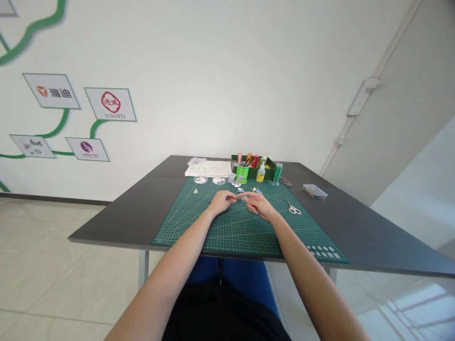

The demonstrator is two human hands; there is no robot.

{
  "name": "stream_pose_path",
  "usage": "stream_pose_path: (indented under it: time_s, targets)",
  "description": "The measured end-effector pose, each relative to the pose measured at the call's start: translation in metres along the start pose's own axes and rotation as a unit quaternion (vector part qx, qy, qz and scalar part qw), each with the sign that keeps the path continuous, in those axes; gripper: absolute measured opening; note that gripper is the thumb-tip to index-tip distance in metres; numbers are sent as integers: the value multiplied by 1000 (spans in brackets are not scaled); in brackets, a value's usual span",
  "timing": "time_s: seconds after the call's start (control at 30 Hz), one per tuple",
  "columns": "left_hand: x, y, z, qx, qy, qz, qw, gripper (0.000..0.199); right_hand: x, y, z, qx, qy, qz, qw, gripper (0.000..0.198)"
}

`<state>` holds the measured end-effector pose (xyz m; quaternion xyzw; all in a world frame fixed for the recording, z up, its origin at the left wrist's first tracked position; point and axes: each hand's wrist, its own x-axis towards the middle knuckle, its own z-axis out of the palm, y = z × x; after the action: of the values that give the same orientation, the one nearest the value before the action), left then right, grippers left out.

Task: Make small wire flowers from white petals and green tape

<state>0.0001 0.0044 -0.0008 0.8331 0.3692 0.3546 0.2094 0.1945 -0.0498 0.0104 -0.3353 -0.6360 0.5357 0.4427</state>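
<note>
Over the green cutting mat [245, 232], my left hand [222, 201] and my right hand [259, 204] meet fingertip to fingertip. The fingers of both are closed in a pinch around something small and thin, too small to make out. Just beyond the fingers lie small blue-and-white flower pieces [259, 191]. A white flower on a thin stem [195, 191] rests on the mat, left of my left hand. White-handled scissors [294, 209] lie to the right of my right hand.
Along the mat's far edge stand two shallow dishes [219, 180], a bright green can [242, 174], a glue bottle [261, 172] and a green thread spool [277, 173]. Behind are white sheets [209, 168] and a dark green box [271, 171] of spools. A flat case [314, 191] sits right.
</note>
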Motion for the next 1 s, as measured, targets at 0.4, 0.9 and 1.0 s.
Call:
stream_pose_path:
  time_s: [0.4, 0.9, 1.0]
  targets:
    - [-1, 1, 0, -10, -10, -1, 1000, 14, 2, 4, -4, 2, 28, -13, 1000, 45]
    - [-2, 1, 1, -33, -36, 13, 999, 13, 3, 2, -3, -12, 47, 1, 999, 52]
    - [-2, 1, 1, -7, -45, 27, 999, 12, 3, 2, -3, -26, 54, 11, 998, 53]
